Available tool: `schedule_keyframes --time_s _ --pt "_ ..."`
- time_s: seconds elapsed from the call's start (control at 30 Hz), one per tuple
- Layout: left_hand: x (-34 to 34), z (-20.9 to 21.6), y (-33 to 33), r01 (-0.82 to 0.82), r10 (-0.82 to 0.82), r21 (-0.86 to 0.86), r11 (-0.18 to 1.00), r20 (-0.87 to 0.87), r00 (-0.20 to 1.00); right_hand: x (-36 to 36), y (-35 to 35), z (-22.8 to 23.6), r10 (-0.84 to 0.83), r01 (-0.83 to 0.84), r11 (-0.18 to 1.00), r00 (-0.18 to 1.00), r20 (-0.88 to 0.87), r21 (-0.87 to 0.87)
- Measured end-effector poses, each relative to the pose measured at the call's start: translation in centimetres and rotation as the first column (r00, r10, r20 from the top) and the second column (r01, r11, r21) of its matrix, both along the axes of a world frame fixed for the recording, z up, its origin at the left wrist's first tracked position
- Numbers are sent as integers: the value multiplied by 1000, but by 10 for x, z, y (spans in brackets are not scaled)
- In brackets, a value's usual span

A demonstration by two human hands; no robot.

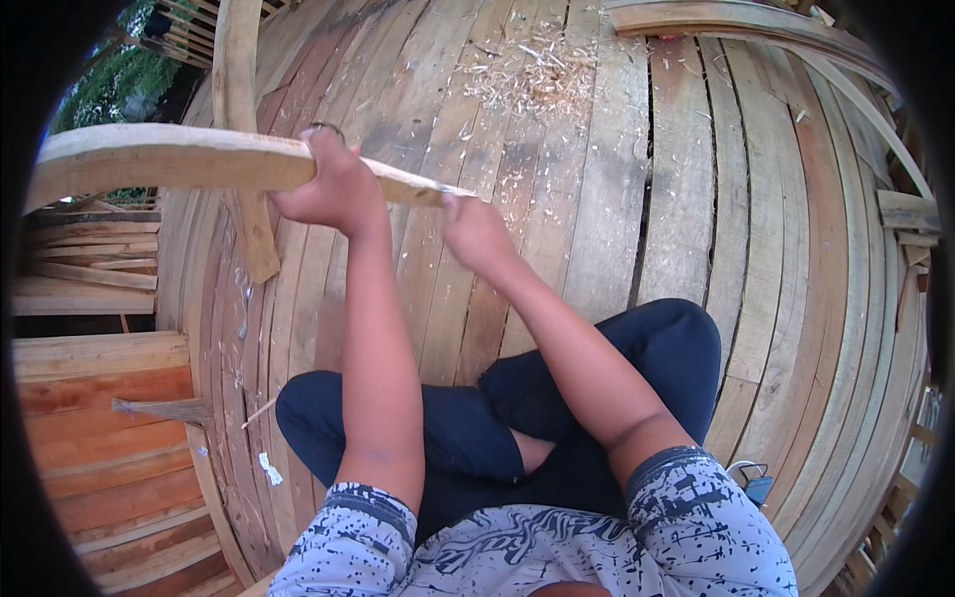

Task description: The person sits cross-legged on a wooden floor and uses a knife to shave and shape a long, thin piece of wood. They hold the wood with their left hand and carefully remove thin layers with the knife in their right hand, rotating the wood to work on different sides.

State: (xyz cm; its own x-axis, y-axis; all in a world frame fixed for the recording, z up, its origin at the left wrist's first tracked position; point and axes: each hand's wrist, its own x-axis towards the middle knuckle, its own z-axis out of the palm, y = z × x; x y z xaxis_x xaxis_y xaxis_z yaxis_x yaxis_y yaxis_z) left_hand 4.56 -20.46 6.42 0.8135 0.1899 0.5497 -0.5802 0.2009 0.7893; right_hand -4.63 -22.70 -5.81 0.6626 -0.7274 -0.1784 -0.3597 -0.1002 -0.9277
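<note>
A long pale wooden beam (pixel 179 159) runs from the left edge to a narrowing end in front of me. My left hand (pixel 333 184) is closed around it, and a small dark curved thing shows just above those fingers. At the narrow end, my right hand (pixel 477 231) is closed, slightly blurred, its thumb by a small dark and shiny spot on the wood. Whether it grips a tool there or the wood itself cannot be made out. Under the beam, and crossing it, stands or lies another squared timber (pixel 237 80).
Wood shavings (pixel 537 80) lie scattered on the plank floor (pixel 686 199) ahead. Curved timbers (pixel 746 20) are at the far right. A bundle of thin bristles (pixel 164 409) and a white scrap (pixel 270 469) are on the left. A small blue object (pixel 758 490) sits beside my right side.
</note>
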Motion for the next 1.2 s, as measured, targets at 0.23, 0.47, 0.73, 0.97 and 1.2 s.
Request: schedule_keyframes --time_s 0.23,0.47,0.73,0.97,1.2 --pt "0 0 0 224 -224 2 975 66 972 4 -5 -17 24 -32 994 996 -81 -108" --pt "5 -14 17 525 -526 61 849 0 851 14 -4 -19 21 -20 999 999 29 -30" --pt "19 -18 22 808 -817 -122 577 -66 574 4 -9 4 56 -56 998 998 19 11" --pt "13 -21 29 824 -831 -109 556 -40 555 5 -5 11 23 -24 1000 996 85 8" --pt "14 -15 29 815 -816 -44 578 -69 574 -8 2 47 60 -50 990 996 73 -130"
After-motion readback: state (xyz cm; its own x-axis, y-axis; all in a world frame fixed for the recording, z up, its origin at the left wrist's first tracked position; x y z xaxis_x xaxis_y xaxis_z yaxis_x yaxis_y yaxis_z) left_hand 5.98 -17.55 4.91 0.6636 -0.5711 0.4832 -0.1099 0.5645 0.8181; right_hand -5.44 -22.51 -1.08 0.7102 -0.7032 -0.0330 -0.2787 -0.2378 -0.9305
